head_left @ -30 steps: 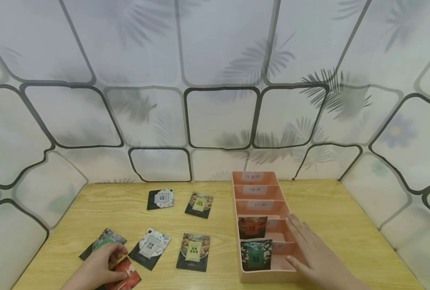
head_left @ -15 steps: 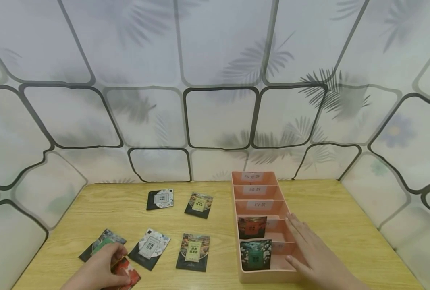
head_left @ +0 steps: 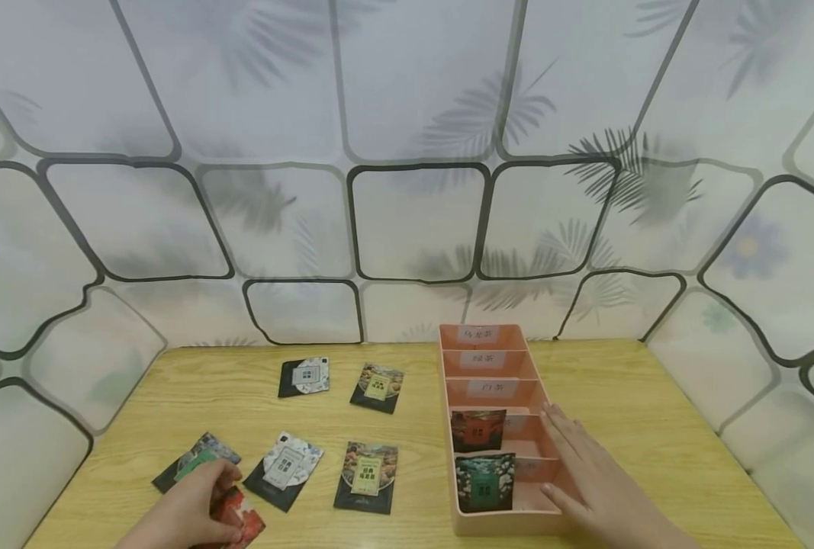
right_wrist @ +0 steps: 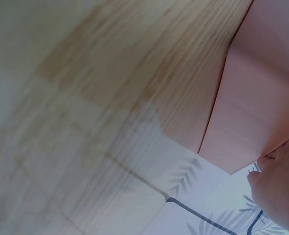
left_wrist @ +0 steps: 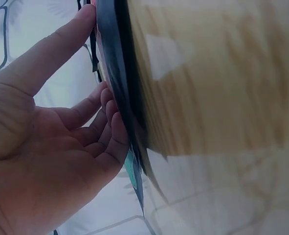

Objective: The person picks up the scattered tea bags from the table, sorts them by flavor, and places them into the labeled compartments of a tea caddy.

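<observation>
At the near left, my left hand (head_left: 187, 503) has its fingers curled and its thumb against a red tea packet (head_left: 245, 518), whose near part the hand covers. In the left wrist view, the thumb and fingertips meet a dark packet edge (left_wrist: 120, 63). A green-labelled packet (head_left: 197, 457) lies partly behind the knuckles. My right hand (head_left: 595, 484) rests with straight fingers along the right wall of the pink divided box (head_left: 509, 523). Standing in the box's two nearest compartments are a red packet (head_left: 477, 430) and a green packet (head_left: 485, 483).
Two white-and-black packets (head_left: 284, 469) and two yellow-labelled packets (head_left: 366, 476) lie on the wooden table (head_left: 420, 427) between the left hand and the box. Paper labels (head_left: 492, 389) mark the box's dividers. A patterned cloth (head_left: 413, 221) encloses the back and sides.
The left hand stays at the red packet, whose visible part has shifted slightly. The green-labelled packet behind it has moved a little too. My right hand has not moved.
</observation>
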The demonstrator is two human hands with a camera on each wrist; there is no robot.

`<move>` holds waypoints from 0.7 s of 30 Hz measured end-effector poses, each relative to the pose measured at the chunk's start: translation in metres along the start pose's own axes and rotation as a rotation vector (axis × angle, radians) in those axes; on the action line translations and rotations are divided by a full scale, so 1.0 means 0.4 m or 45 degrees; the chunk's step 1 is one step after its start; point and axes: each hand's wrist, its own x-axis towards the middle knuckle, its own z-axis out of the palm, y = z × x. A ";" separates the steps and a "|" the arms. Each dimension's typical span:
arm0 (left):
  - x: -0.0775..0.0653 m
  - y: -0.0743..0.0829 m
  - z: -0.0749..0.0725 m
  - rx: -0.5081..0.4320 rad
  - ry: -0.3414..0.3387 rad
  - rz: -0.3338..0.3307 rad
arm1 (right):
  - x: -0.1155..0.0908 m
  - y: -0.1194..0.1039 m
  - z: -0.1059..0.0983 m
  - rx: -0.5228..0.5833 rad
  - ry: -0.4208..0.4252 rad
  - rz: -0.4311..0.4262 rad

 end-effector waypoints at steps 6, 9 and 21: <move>-0.010 -0.003 -0.001 0.022 0.027 0.051 | 0.001 0.000 -0.001 0.002 0.006 -0.007; -0.014 0.001 -0.001 0.029 0.038 0.056 | 0.000 0.001 0.000 -0.002 0.007 -0.008; -0.017 0.009 -0.022 -0.163 -0.037 0.069 | 0.002 0.004 0.000 -0.002 0.037 -0.040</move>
